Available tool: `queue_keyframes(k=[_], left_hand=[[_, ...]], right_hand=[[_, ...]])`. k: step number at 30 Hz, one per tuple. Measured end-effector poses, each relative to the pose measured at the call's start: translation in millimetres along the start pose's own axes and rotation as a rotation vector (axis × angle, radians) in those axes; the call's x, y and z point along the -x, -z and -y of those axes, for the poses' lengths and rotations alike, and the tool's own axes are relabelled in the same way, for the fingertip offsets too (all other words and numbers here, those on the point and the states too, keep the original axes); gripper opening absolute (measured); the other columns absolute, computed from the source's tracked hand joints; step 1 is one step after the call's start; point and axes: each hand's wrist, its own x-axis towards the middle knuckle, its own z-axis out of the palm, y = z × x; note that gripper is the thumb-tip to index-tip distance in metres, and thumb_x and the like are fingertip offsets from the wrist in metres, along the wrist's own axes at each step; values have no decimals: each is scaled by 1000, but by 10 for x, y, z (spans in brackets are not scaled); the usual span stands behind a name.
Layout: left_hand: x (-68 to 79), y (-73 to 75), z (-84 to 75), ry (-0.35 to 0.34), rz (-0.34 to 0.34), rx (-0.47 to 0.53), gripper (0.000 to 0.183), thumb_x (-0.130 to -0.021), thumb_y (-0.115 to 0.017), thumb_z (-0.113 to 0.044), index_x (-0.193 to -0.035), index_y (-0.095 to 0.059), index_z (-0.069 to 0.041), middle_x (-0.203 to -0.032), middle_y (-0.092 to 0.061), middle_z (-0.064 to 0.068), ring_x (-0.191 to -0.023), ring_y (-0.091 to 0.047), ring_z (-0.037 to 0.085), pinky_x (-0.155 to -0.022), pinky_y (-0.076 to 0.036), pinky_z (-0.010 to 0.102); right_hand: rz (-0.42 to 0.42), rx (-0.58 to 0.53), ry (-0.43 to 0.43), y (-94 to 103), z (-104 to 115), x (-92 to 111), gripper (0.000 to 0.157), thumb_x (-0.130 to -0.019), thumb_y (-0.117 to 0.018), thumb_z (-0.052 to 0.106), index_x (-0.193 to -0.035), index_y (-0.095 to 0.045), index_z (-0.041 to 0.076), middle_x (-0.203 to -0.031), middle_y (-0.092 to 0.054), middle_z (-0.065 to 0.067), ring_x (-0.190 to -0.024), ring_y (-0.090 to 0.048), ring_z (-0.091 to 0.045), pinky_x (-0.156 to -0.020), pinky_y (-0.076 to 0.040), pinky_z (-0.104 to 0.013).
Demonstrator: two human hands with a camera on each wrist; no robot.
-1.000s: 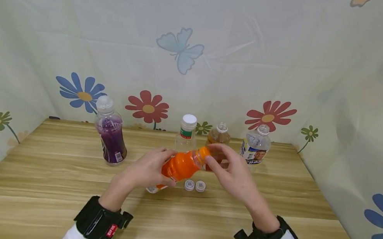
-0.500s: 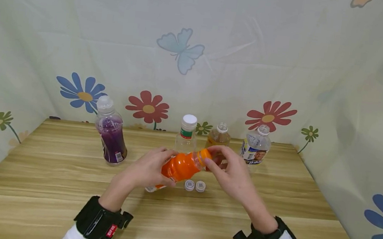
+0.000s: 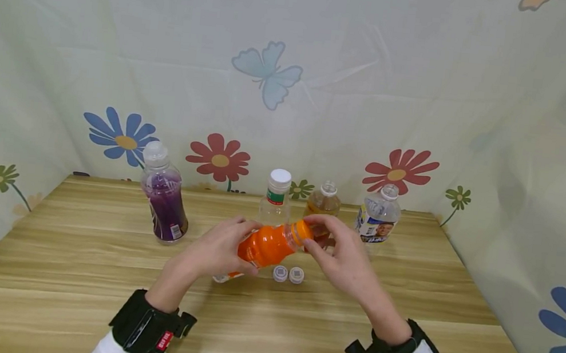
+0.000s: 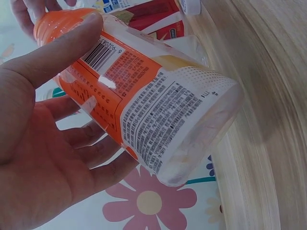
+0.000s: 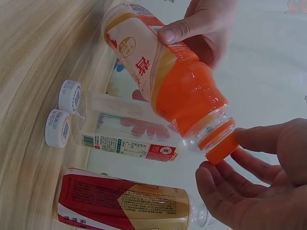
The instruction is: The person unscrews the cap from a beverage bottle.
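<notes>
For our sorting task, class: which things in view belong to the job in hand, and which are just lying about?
In the job:
orange bottle, held tilted in the left grip
orange cap at its neck, pinched by the right grip

Apparently just about:
purple bottle
white-capped bottle
amber bottle, uncapped
clear labelled bottle, uncapped
two loose white caps

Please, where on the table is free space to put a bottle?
The table is bare left of the purple bottle, right of the rightmost bottle, and in front of the loose caps. The middle is crowded: left hand and right hand hold the orange bottle, with the white-capped bottle and amber bottle behind.
</notes>
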Motion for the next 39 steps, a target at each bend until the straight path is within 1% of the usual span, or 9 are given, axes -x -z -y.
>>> queue_keyframes(k=[7,12,17,27,30,32,36,39], left_hand=[[2,7,-8,7,2,-2,76,-74,-95,-23,-140,-60,-10,-118,-62,3,-109,-58,23,-100,-51,48],[-2,8,-8,6,6,-1,75,-74,-95,-24,-140,-60,-9,-119,-62,4,-109,-58,24,-100,-50,48],[-8,7,-4,-1,7,8,74,-75,-94,-24,-139,-60,-8,-120,-63,5,-110,-58,25,-101,-50,50],[-19,-8,19,-9,5,12,73,-76,-94,-25,-138,-61,-9,-119,-62,5,-110,-58,25,-100,-49,51],[-16,-8,19,-12,5,13,74,-75,-94,-25,-139,-61,-9,-118,-62,4,-109,-58,24,-100,-50,50],[-12,-7,17,-11,4,14,74,-75,-94,-24,-139,-60,-9,-118,-62,4,-110,-58,24,-100,-50,50],[-7,-8,10,-4,1,8,75,-75,-95,-23,-140,-60,-10,-119,-62,3,-111,-57,24,-101,-49,49],[-8,-8,12,-2,-2,4,75,-74,-95,-23,-140,-60,-11,-120,-62,3,-111,-58,24,-101,-49,48]], right_hand=[[-3,14,18,3,5,-2,39,-90,-75,-5,-126,-64,3,-118,-67,-7,-99,-65,-20,-82,-59,-33],[-8,-4,21,7,11,-2,40,-90,-75,-6,-127,-64,4,-120,-67,-8,-102,-65,-22,-82,-59,-34],[-6,-19,18,8,2,-7,42,-90,-75,-6,-129,-63,4,-122,-66,-8,-102,-65,-24,-82,-59,-32],[9,-45,-6,9,-2,-8,42,-91,-75,-3,-130,-61,5,-121,-66,-8,-103,-64,-23,-82,-59,-31],[20,-53,-19,8,-4,-14,42,-92,-76,1,-131,-61,4,-120,-66,-8,-103,-64,-25,-82,-59,-30],[24,-49,-36,7,-9,-15,38,-96,-74,7,-132,-61,5,-118,-66,-8,-102,-64,-25,-81,-59,-31],[30,-25,-86,4,-20,-11,33,-104,-65,21,-131,-61,4,-113,-67,-6,-97,-66,-21,-81,-59,-33],[30,-15,-118,-2,-25,-10,34,-107,-59,28,-130,-62,3,-109,-67,-6,-94,-67,-22,-80,-59,-35]])
